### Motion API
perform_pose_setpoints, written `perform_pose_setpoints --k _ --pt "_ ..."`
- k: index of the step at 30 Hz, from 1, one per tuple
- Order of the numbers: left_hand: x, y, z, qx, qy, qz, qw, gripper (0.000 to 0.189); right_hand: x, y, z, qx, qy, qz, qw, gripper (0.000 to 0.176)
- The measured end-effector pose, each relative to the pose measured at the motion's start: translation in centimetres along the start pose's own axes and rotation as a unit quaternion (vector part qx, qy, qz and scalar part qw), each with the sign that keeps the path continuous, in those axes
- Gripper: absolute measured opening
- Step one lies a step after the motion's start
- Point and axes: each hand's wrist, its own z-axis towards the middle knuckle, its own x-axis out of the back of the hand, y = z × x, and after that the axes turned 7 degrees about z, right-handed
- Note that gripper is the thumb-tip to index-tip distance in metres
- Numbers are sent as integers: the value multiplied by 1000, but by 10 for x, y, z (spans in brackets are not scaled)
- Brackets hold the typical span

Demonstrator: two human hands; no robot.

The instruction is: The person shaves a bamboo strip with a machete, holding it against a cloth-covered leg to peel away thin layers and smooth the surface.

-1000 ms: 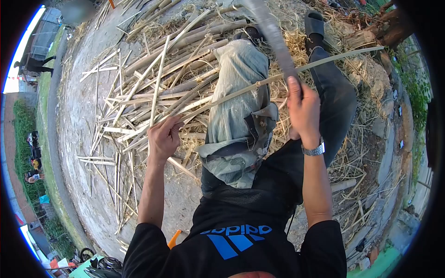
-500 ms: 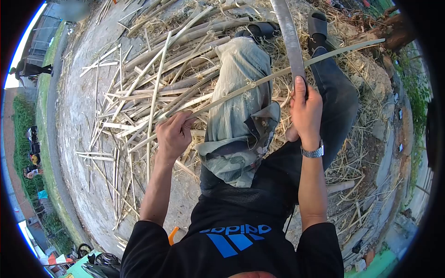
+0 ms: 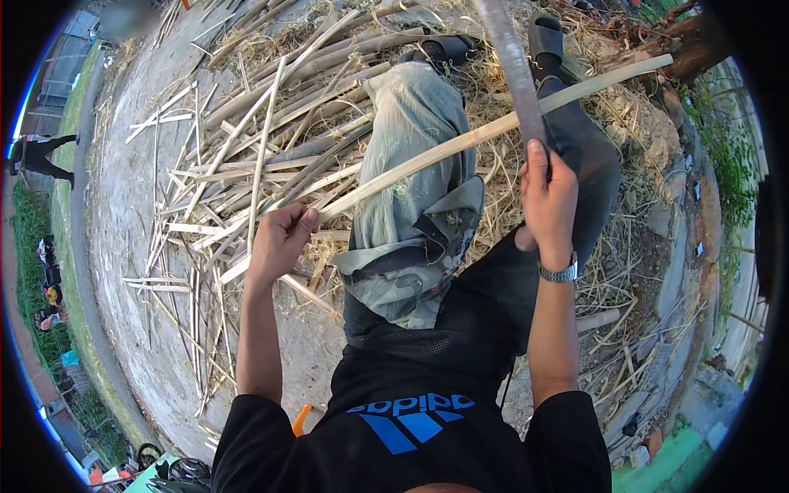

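A long bamboo strip (image 3: 436, 154) slants across my lap, its pale broad face turned up. My left hand (image 3: 282, 240) pinches its lower left end between thumb and fingers. My right hand (image 3: 549, 201) is closed round the handle of a long machete (image 3: 511, 66), thumb laid along the base of the blade. The rounded handle end shows below the palm. The blade crosses over the strip just above my right hand, pointing away from me. Under the strip, a grey-green cloth (image 3: 411, 123) covers my left leg.
Split bamboo strips (image 3: 246, 177) and thicker poles lie in a heap on the concrete at left, with shavings (image 3: 493, 70) around my feet. A tree stump (image 3: 699, 49) stands at far right. An orange object (image 3: 302, 420) lies by my left side. A person (image 3: 45, 156) walks at far left.
The bamboo strip has turned from its narrow edge to its broad pale face. My left hand has shifted slightly left. At far left, the walking person's legs have spread apart.
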Motion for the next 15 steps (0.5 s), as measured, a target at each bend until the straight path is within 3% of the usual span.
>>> perform_pose_setpoints --k 4,8,9,11,13,14,15 --pt "-6 -8 12 -3 -9 -9 1000 51 -21 13 6 46 16 -4 999 49" --pt "0 -6 14 21 -50 12 998 49 -65 -6 -40 134 -110 -10 985 43" --pt "-3 -15 17 8 -55 -17 998 51 -65 -12 -42 91 -153 -86 980 41" --pt "-6 -26 19 16 -60 -51 997 53 -72 3 -33 182 -76 0 980 41" --pt "-5 -20 15 7 -32 -42 999 54 -57 -1 -17 145 -17 -31 989 46" --pt "1 -14 15 40 -67 12 997 47 -50 6 -5 106 21 -36 994 48" --pt "4 -13 16 -3 -83 -21 996 50 -46 10 5 85 58 -30 994 50"
